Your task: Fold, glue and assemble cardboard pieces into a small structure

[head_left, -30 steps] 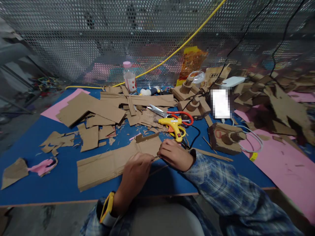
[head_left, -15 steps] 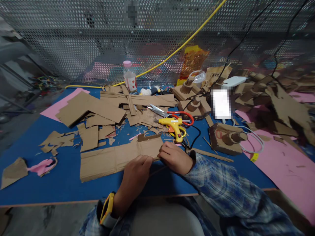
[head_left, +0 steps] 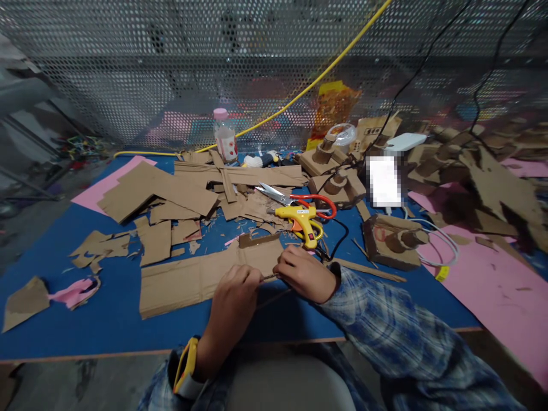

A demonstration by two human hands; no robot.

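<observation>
Perforated metal [head_left: 184, 68] backs the blue tabletop [head_left: 107, 322] — scraps [head_left: 156, 240] beyond the cardboard strip [head_left: 182, 281]

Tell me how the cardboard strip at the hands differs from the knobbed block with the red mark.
The cardboard strip is long and flat; the knobbed block is compact and thick. The left hand and right hand hold the strip's near edge; neither touches the block. Both are brown cardboard on the blue table.
</observation>
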